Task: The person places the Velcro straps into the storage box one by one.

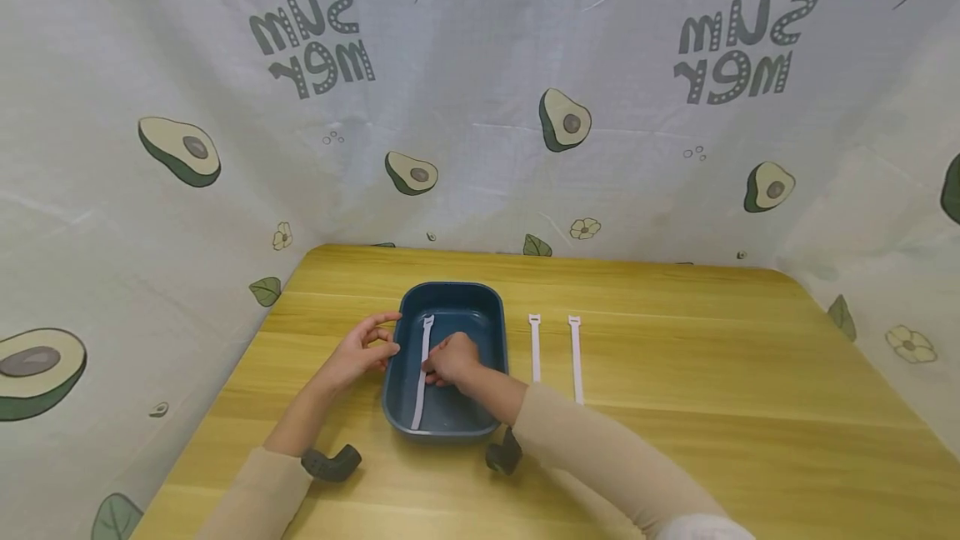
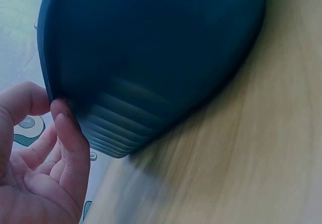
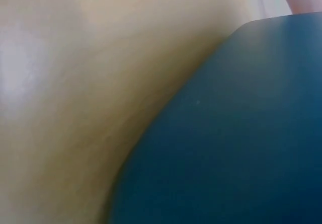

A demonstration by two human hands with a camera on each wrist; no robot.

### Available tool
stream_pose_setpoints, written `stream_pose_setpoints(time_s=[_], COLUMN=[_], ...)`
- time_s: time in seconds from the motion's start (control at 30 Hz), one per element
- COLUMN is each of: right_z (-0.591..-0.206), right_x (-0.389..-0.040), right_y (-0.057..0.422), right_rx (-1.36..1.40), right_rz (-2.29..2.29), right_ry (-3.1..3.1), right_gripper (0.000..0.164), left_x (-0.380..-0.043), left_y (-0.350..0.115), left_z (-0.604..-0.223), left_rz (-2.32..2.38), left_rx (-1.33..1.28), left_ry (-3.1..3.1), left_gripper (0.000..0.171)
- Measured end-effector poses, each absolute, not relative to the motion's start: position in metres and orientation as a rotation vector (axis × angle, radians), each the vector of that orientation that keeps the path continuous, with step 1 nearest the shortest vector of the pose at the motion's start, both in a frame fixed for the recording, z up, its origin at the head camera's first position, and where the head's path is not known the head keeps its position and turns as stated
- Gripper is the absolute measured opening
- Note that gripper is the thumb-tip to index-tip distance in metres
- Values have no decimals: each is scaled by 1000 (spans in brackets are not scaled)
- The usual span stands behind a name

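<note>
A dark blue rectangular bin (image 1: 491, 315) sits on the table, a white cable strap (image 1: 419, 402) with a slotted head lying lengthwise inside it. My left hand (image 1: 360, 350) is at the bin's left side; in the left wrist view its thumb (image 2: 70, 131) and forefinger pinch the rim. My right hand (image 1: 452, 358) reaches into the bin from the right, its fingertips pinching the strap near the middle. Only the outer wall of the bin (image 3: 226, 133) and the table show in the right wrist view; the hand itself is hidden there.
Two more white straps, a nearer one (image 1: 536, 348) and a farther one (image 1: 576, 357), lie side by side right of the bin, their lower ends close to the right sleeve. The wood-grain table (image 1: 712, 357) meets a printed cloth (image 1: 480, 148) behind.
</note>
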State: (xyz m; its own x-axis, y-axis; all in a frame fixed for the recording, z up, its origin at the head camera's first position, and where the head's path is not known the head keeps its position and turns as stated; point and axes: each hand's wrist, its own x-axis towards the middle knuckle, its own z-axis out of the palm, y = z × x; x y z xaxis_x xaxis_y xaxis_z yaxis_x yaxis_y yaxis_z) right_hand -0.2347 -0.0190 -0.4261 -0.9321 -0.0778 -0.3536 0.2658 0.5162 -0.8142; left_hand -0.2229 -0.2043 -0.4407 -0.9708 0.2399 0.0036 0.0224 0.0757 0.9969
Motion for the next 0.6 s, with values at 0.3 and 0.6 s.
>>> stream_pose_setpoints(time_s=[0.3,0.6], right_z=[-427,-428], right_x=[-236,-235], right_y=[-23,-24], right_rx=[94,91], right_rz=[-1324,-1329], right_ry=[2511,2526], right_gripper=[16,16], left_x=[-222,-222], left_y=[-203,-204], left_z=[-440,-441], left_rz=[2012,2019], left_rx=[260,254], left_ry=[2192,2177], left_gripper=[53,54])
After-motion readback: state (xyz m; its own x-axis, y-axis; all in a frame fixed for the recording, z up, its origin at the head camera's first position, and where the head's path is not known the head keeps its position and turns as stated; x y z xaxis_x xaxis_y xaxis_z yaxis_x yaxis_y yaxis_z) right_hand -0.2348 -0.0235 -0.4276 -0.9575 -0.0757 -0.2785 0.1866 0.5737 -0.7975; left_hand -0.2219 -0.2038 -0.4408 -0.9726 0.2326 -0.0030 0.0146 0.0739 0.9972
